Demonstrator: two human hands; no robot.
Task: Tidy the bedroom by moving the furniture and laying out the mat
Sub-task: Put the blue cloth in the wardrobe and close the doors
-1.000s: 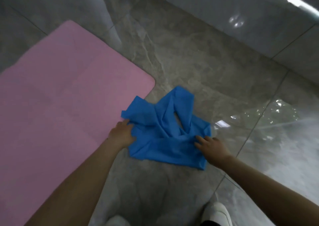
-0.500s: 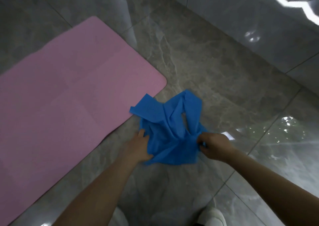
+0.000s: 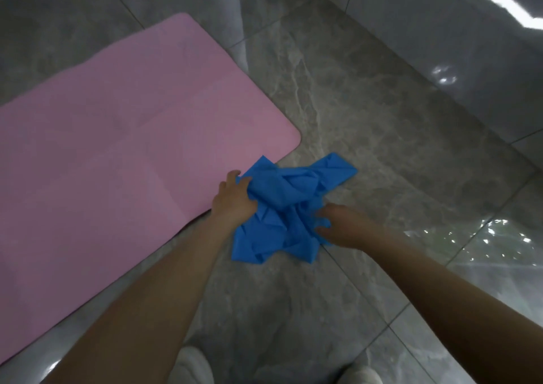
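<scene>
Currently, I log the blue cloth point(image 3: 289, 207) bunched on the tile floor point(image 3: 382, 137), one corner touching the pink mat point(image 3: 117, 154). Left hand point(image 3: 235, 198) grips its mat-side fold; right hand point(image 3: 340, 226) seems to pinch the opposite side, fingers blurred. Cloth runs between hands. Open floor lies rightward.

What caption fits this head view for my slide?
Both hands, left and right, gather a crumpled blue cloth on the grey tile floor beside a pink mat.
</scene>
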